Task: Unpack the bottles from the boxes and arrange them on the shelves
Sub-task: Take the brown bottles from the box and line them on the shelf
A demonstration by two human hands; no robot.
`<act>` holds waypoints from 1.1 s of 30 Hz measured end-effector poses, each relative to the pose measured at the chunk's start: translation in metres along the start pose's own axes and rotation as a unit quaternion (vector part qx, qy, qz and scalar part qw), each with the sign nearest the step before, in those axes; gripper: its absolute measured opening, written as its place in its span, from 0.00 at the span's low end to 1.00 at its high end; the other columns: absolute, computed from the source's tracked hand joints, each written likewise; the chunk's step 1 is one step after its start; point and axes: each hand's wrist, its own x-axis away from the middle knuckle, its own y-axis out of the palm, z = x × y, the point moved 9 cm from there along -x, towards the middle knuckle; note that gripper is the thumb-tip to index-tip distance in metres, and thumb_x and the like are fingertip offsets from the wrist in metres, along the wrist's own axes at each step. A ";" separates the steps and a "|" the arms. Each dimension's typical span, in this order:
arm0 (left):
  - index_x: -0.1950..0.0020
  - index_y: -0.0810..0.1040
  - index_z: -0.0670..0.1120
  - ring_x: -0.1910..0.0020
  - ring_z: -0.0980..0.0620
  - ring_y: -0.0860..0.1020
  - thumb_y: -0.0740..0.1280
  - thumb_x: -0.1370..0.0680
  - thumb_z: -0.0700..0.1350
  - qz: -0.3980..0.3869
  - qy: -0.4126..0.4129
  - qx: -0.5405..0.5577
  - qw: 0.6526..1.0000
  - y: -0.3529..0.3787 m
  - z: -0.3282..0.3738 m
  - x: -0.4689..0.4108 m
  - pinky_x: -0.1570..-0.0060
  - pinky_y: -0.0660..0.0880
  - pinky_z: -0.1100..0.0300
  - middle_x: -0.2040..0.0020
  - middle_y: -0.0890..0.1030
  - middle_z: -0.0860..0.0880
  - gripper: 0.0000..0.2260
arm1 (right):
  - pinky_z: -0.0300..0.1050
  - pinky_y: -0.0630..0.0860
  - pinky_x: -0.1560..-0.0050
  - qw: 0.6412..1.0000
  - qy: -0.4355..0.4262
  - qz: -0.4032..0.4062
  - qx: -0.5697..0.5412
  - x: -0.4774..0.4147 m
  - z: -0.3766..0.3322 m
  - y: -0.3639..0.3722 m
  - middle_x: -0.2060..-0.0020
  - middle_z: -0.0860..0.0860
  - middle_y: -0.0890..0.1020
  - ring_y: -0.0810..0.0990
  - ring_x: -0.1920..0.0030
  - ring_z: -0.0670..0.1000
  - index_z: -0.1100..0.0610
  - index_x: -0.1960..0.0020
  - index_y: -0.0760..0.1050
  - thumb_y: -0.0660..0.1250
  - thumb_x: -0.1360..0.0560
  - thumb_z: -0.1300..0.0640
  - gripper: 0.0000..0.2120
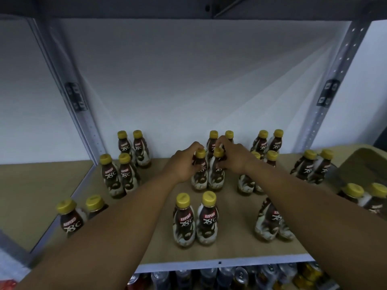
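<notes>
Yellow screw caps top the waisted plastic bottles, wrapped in dark brown and cream, that stand upright in pairs on the brown board shelf. At the middle pair, the left hand curls its fingers round the neck of the left bottle. The right hand is clamped on the neck of the right bottle. These two bottles stand touching, side by side.

The right forearm hides the caps of the front-right pair and much of another pair behind the wrist. The pair at the far right is cut off by the frame.

A cardboard box sits at the right edge, and its inside cannot be made out. Grey perforated metal uprights flank the shelf. Below the shelf's front edge, the tops of cans show dimly and blurred.
</notes>
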 end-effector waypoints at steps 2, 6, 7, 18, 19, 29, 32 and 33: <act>0.34 0.67 0.57 0.52 0.42 0.81 0.73 0.23 0.48 0.005 0.003 -0.001 1.000 0.000 0.003 0.001 0.49 0.79 0.46 0.49 0.82 0.46 0.22 | 0.48 0.65 0.62 1.000 0.001 0.004 -0.003 0.001 0.001 0.000 0.58 0.54 0.74 0.74 0.56 0.58 0.50 0.33 0.61 0.74 0.26 0.55 0.28; 0.33 0.67 0.55 0.51 0.41 0.80 0.72 0.23 0.47 0.014 -0.002 -0.007 1.000 -0.002 0.004 0.004 0.48 0.78 0.45 0.48 0.82 0.45 0.22 | 0.47 0.63 0.65 1.000 -0.004 0.008 -0.002 0.002 -0.003 -0.001 0.53 0.57 0.75 0.73 0.57 0.58 0.51 0.30 0.60 0.74 0.26 0.55 0.31; 0.32 0.67 0.55 0.51 0.40 0.80 0.72 0.23 0.46 0.016 -0.002 -0.008 1.000 -0.002 0.005 0.005 0.48 0.78 0.45 0.47 0.82 0.45 0.22 | 0.47 0.63 0.66 1.000 -0.002 0.008 -0.002 0.003 -0.003 -0.002 0.53 0.57 0.74 0.73 0.57 0.58 0.51 0.29 0.60 0.74 0.26 0.55 0.32; 0.28 0.67 0.56 0.48 0.42 0.80 0.71 0.21 0.47 0.018 -0.007 -0.002 1.000 -0.007 -0.005 0.013 0.46 0.78 0.47 0.42 0.81 0.44 0.24 | 0.43 0.63 0.67 0.999 -0.030 0.015 -0.023 0.004 -0.014 0.001 0.62 0.48 0.72 0.74 0.59 0.55 0.50 0.34 0.63 0.73 0.26 0.56 0.26; 0.28 0.67 0.56 0.48 0.42 0.80 0.71 0.21 0.47 0.019 -0.007 -0.003 1.000 -0.008 -0.008 0.014 0.46 0.78 0.48 0.42 0.81 0.44 0.24 | 0.43 0.64 0.67 0.999 -0.034 0.013 -0.025 0.005 -0.017 0.002 0.63 0.47 0.72 0.74 0.58 0.55 0.51 0.34 0.63 0.73 0.26 0.57 0.26; 0.28 0.67 0.56 0.49 0.45 0.82 0.72 0.21 0.47 0.030 -0.012 0.011 0.999 -0.025 -0.031 0.030 0.45 0.79 0.47 0.43 0.82 0.45 0.24 | 0.46 0.66 0.65 0.998 -0.056 0.006 -0.030 -0.005 -0.044 0.018 0.55 0.54 0.74 0.75 0.60 0.51 0.46 0.40 0.63 0.74 0.27 0.57 0.24; 0.27 0.68 0.54 0.49 0.44 0.82 0.72 0.21 0.46 0.036 -0.005 0.014 0.999 -0.029 -0.035 0.035 0.45 0.79 0.47 0.42 0.82 0.45 0.24 | 0.46 0.68 0.64 0.998 -0.059 0.002 -0.029 -0.006 -0.049 0.022 0.60 0.52 0.75 0.75 0.61 0.51 0.48 0.39 0.64 0.73 0.27 0.57 0.23; 0.27 0.68 0.54 0.49 0.44 0.82 0.72 0.21 0.45 0.037 -0.005 0.014 0.999 -0.030 -0.036 0.036 0.45 0.79 0.48 0.42 0.82 0.45 0.24 | 0.47 0.70 0.63 0.998 -0.059 0.001 -0.029 -0.006 -0.051 0.023 0.62 0.51 0.75 0.75 0.61 0.52 0.49 0.38 0.64 0.73 0.26 0.58 0.23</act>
